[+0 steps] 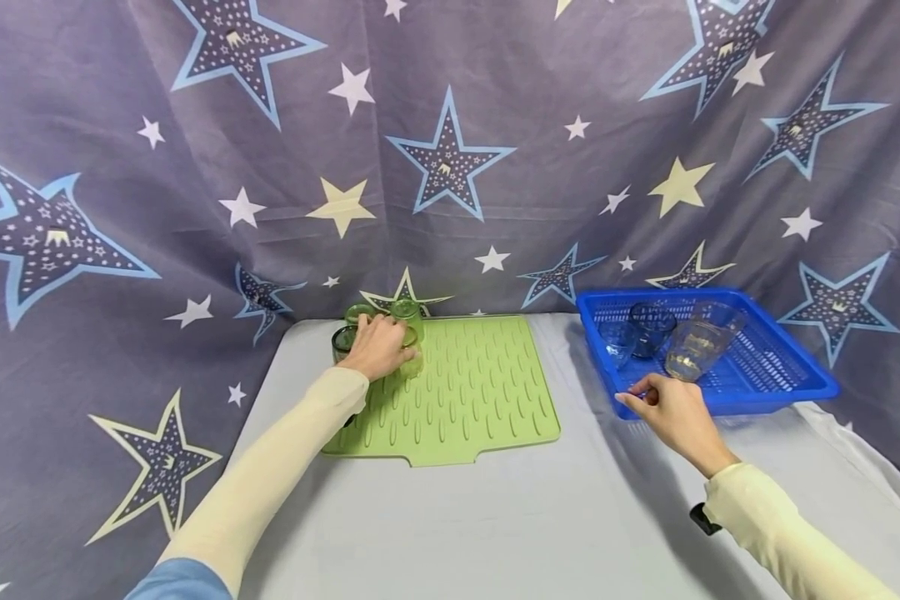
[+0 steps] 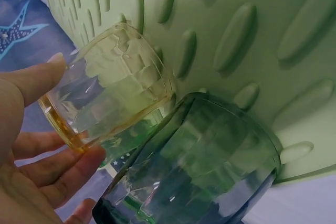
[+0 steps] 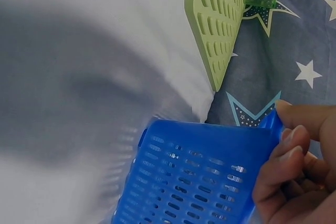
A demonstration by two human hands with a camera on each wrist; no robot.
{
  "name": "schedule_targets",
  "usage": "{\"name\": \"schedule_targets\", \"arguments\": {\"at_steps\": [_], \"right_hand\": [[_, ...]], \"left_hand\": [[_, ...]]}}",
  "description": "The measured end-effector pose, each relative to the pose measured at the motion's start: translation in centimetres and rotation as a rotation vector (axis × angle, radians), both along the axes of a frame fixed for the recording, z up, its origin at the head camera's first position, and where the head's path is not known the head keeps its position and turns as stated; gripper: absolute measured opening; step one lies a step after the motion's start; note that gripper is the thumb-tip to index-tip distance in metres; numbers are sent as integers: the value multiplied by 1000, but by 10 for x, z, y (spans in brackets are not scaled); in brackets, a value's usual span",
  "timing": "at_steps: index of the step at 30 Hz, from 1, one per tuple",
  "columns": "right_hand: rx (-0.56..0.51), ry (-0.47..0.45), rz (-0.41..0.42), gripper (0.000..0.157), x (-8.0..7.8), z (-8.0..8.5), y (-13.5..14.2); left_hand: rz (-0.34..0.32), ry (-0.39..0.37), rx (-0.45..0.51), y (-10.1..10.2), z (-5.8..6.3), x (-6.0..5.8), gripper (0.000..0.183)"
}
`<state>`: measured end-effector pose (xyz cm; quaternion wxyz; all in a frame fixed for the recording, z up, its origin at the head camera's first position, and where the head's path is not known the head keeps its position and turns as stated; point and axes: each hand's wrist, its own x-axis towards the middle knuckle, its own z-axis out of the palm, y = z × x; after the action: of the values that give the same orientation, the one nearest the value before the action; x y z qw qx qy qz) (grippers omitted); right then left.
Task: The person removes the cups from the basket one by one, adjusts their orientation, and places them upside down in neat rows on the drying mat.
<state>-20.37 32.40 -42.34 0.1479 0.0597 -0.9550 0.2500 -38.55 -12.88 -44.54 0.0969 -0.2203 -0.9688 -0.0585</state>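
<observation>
On the left, a dark glass is placed on the green mat, and green glasses are seen behind it. By the fingers of the left hand, an amber glass is grasped near its thick base, over the left part of the mat and just beside the dark glass. Whether its rim is already supported by the mat cannot be told. If it is turned a little toward its neighbour, the two walls could be knocked together and chipped. If it is released with the rim upon one raised rib only, it could be tipped. Because the glass is smooth, a slip is also possible.

On the right, the near left corner of the blue basket is pinched by the fingers of the right hand. In the basket, clear glasses and a darker one are kept close together; should the rim be pulled suddenly, they could be rolled against each other.
</observation>
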Motion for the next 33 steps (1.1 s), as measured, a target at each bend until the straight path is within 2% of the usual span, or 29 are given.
{"name": "schedule_targets", "arguments": {"at_steps": [5, 9, 14, 24, 28, 33], "right_hand": [[7, -28, 11, 28, -3, 5, 2], [14, -121, 20, 34, -6, 14, 7], [-34, -233, 18, 46, -11, 26, 14], [-94, -224, -10, 55, -29, 39, 37], [-64, -179, -50, 51, -41, 42, 61], [-91, -190, -170, 48, -55, 40, 100]], "left_hand": [[-1, 15, -7, 0, 3, 2, 59], [-12, 51, -2, 0, 6, 5, 70], [-52, 96, 55, 3, 10, 12, 64], [-226, 148, 256, 27, 12, 33, 42], [-291, 115, 299, 43, 11, 45, 39], [-380, 31, 371, 62, 12, 63, 35]]}}
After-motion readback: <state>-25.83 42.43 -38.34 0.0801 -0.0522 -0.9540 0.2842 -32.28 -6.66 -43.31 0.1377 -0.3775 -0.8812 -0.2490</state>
